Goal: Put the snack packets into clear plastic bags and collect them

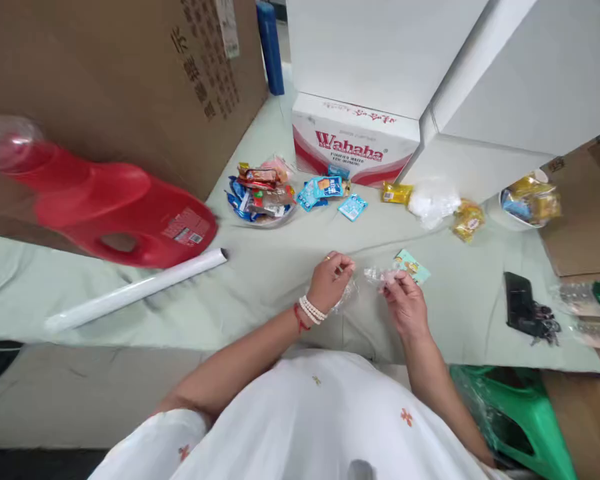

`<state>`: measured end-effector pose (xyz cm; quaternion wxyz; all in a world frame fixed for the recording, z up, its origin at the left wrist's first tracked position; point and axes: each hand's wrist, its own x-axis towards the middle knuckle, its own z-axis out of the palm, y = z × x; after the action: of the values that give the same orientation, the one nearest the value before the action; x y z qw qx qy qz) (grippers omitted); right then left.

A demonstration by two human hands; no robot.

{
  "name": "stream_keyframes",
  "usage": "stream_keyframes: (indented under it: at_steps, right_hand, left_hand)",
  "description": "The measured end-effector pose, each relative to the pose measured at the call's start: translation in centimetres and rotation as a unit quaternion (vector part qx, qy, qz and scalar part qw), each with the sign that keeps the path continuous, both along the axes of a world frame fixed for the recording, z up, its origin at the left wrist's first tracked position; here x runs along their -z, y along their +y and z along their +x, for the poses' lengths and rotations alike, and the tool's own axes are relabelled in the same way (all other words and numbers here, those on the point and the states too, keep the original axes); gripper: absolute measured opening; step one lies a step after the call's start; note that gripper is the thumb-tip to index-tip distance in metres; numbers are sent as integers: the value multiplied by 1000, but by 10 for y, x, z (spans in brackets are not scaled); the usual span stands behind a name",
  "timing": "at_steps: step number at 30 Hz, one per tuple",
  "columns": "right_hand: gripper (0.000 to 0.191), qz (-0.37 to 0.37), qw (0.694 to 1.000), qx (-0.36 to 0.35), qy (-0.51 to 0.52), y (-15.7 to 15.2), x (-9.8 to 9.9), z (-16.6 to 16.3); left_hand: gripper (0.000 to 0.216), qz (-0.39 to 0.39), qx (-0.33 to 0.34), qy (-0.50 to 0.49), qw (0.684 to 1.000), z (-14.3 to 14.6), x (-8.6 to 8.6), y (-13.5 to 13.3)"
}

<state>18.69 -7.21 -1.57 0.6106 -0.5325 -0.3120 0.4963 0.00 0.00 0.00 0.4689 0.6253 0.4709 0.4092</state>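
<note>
My left hand is closed in a pinch above the table, with pearl-like bracelets and a red cord at the wrist. Clear plastic film shows beside and below its fingers; what lies between the fingertips I cannot make out. A crumpled clear plastic wrapper is pinched by the fingers of my right hand. Just behind that hand, a small green printed packet lies flat on the cloth. Farther back are several blue snack packets and a clear bowl of mixed wrapped snacks.
A red jug and a white tube lie left, by a large carton. A Wahaba-lettered box stands behind. To the right are yellow packets, a white plastic bag, a filled bowl, a black phone and keys.
</note>
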Motion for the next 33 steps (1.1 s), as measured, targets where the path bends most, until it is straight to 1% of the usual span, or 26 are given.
stream_keyframes:
  at_steps: [2,4,7,10,13,16,19,22,24,26,27,28,29,30,31,33]
  right_hand:
    - [18,19,998,-17,-49,0,1,-1]
    - [15,45,992,-44,-111,1,1,-2]
    - [11,99,962,-101,-232,2,-4,-5]
    - [12,134,934,-135,-302,3,-9,-6]
    - [11,143,928,-121,-323,2,-9,-4]
    - [9,140,933,-98,-316,-2,-7,-2]
    - [9,139,941,-97,-293,-6,-6,2]
    - [10,137,946,-120,-267,-7,-7,7]
    - [14,127,952,-111,-254,-2,-10,10]
    - [30,110,958,-95,-247,8,-16,12]
    - [38,102,958,-101,-247,14,-19,12]
    - [41,100,956,-120,-250,20,-22,12]
    - [36,101,950,-143,-257,27,-25,11]
    - [28,104,945,-159,-265,32,-27,11]
    - [20,106,943,-162,-271,37,-28,11]
    - [18,98,952,-121,-264,43,-27,11]
  left_hand:
    - [21,6,4,-6,1000,1,-6,-3]
    - [28,-14,15,-21,1000,3,-12,-6]
    - [42,-97,44,-66,992,8,-22,-9]
    - [44,-158,61,-102,980,12,-26,-9]
    - [44,-191,38,-172,966,10,-24,-9]
    - [48,-234,18,-237,943,6,-19,-10]
    - [52,-258,18,-270,927,2,-14,-13]
    - [51,-252,33,-267,930,0,-15,-16]
    - [50,-230,58,-252,938,-2,-19,-18]
    - [49,-197,90,-239,946,-3,-24,-21]
    - [48,-183,105,-235,949,-3,-27,-22]
    - [48,-172,116,-231,951,-4,-29,-22]
    - [47,-162,123,-228,952,-5,-30,-23]
    - [46,-154,122,-225,954,-6,-31,-23]
    - [45,-147,115,-225,956,-8,-31,-22]
    - [42,-135,87,-230,960,-14,-29,-20]
